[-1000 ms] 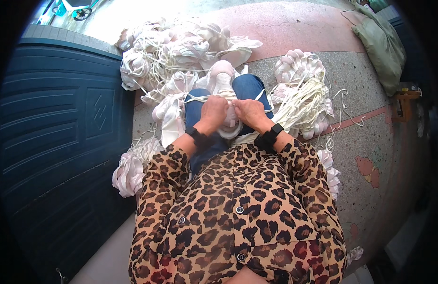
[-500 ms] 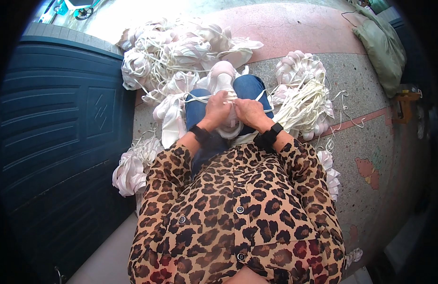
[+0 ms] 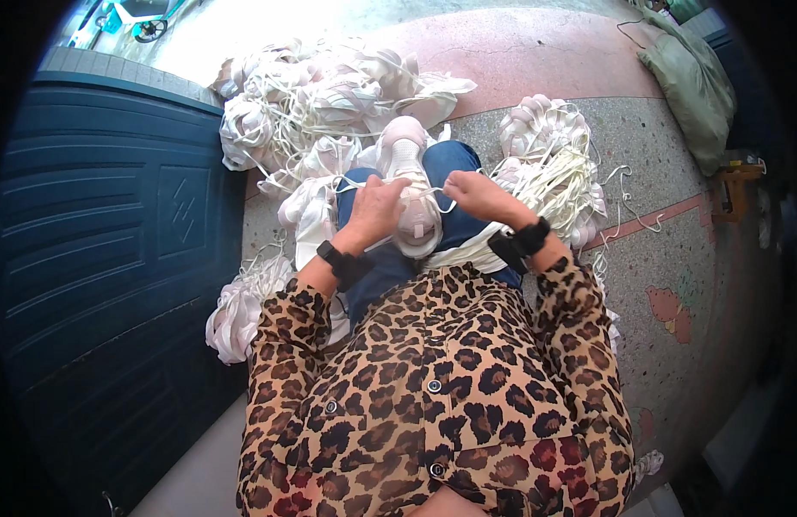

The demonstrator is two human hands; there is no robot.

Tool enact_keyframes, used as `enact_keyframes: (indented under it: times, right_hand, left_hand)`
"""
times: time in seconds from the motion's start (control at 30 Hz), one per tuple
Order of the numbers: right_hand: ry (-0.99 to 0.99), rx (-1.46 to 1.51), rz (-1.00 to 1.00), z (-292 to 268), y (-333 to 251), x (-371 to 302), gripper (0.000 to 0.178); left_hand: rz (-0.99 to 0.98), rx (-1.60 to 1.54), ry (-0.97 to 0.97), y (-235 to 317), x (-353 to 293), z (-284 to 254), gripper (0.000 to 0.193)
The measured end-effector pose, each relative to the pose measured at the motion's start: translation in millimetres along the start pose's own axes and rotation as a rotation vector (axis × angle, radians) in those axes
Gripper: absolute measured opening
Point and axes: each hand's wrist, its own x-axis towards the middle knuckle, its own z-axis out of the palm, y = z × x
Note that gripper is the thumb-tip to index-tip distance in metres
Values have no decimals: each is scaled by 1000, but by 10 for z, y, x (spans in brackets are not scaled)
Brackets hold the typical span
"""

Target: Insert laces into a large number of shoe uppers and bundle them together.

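Observation:
A pale pink and white sneaker (image 3: 404, 138) rests between my knees, toe pointing away from me. My left hand (image 3: 377, 209) is closed at the shoe's left side, its fingertips pinching a white shoelace over the lacing. Just right of the shoe, my right hand (image 3: 478, 195) is closed on the white shoelace (image 3: 447, 207), which stretches from the lacing to my fingers and hangs in a small curve. What lies inside my left fingers is partly hidden.
Ahead and to the left lies a big heap of pale shoe pieces (image 3: 347, 95). A bundle of cream laces (image 3: 554, 177) and more pieces lie at the right. A dark blue panelled door (image 3: 105, 224) stands at the left; a grey-green sack (image 3: 691, 95) is far right.
My hands were close together over the shoe's middle. They have since moved apart, my right hand going right with the shoelace and my left hand slightly left.

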Motion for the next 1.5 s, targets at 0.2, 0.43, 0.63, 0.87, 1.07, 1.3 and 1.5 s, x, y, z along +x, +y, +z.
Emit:
enact_keyframes:
  times: [0.2, 0.43, 0.63, 0.87, 1.07, 1.3, 1.5]
  right_hand:
    - [211, 317, -118, 254, -105, -24, 31]
    - [232, 341, -69, 510, 29, 121, 27]
    - [181, 335, 53, 549, -93, 100, 24]
    - [242, 24, -10, 674, -72, 218, 25]
    - [223, 360, -8, 676, -69, 286, 20]
    - [356, 259, -60, 747, -129, 339, 20]
    - [368, 243, -300, 748, -92, 225, 26]
  left_hand:
    - [231, 44, 191, 61, 107, 217, 7]
    - [296, 14, 403, 39, -299, 222, 14]
    - [254, -33, 406, 75, -359, 263, 19]
    - [260, -45, 424, 110, -351, 258, 15]
    - [260, -26, 443, 130, -355, 265, 16]
    - [281, -85, 451, 150, -333, 275, 22]
    - [168, -227, 510, -77, -155, 114, 42]
